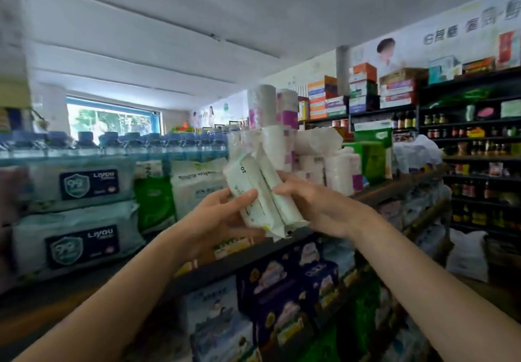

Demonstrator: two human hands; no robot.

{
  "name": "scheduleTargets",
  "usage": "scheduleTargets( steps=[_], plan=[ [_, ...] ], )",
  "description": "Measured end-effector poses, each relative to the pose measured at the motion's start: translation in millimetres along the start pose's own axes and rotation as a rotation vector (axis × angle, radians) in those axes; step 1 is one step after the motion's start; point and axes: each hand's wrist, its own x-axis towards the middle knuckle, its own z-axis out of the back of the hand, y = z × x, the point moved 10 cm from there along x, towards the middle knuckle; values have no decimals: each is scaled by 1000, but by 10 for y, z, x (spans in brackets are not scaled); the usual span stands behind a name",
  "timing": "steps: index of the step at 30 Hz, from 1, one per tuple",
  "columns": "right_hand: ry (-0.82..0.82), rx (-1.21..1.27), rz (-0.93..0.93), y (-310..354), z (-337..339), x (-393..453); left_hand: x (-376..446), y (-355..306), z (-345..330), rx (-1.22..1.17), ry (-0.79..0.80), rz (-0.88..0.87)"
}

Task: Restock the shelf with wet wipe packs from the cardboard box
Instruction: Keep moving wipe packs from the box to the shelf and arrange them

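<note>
**Now holding two wipe packs up at the shelf edge**

Far to my left, on the shelf (253, 251), two large pale blue Liyou wipe packs (81, 212) lie stacked one on the other, with a row of blue-capped water bottles (118, 141) standing on top behind them. Next along come a green pack (153, 202) and a white wipes pack (197, 187), both standing upright near the shelf's front edge.

My left hand (222, 220) grips the left side of two white wet wipe packs (262, 198), thumb curled across the front of the nearer one, fingers behind. The packs are pressed together face to face, tilted with their tops leaning left, and held in the air just above the shelf's front edge. My right hand (315, 206) holds them from the other side, fingers wrapped over the right pack's edge.

Behind the packs, paper rolls (284, 124) in clear wrap are stacked up high, and more white rolls (329, 164) sit to their right on the same shelf. Below the shelf edge, dark blue packets (290, 282) fill the lower level. At the far right, dark wall shelving (479, 124) carries bottles and jars, with coloured boxes (363, 88) piled on top. The cardboard box is out of my view.
</note>
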Motion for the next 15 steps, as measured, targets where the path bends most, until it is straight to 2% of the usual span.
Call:
scheduleTargets(
  steps=[3, 8, 10, 12, 15],
  plan=[
    [56, 121, 50, 44, -106, 448, 62, -161, 409, 50, -101, 10],
    [-108, 290, 97, -30, 96, 1215, 312, -372, 1141, 106, -405, -3],
    [-225, 167, 110, -27, 307, 1462, 429, -353, 1399, 118, -516, 24],
    [-349, -70, 154, 26, 538, 1667, 546, -292, 1613, 204, -603, 77],
    [-372, -365, 159, 3, 665, 1982, 777, -155, 1822, 298, -661, 148]
  ],
)
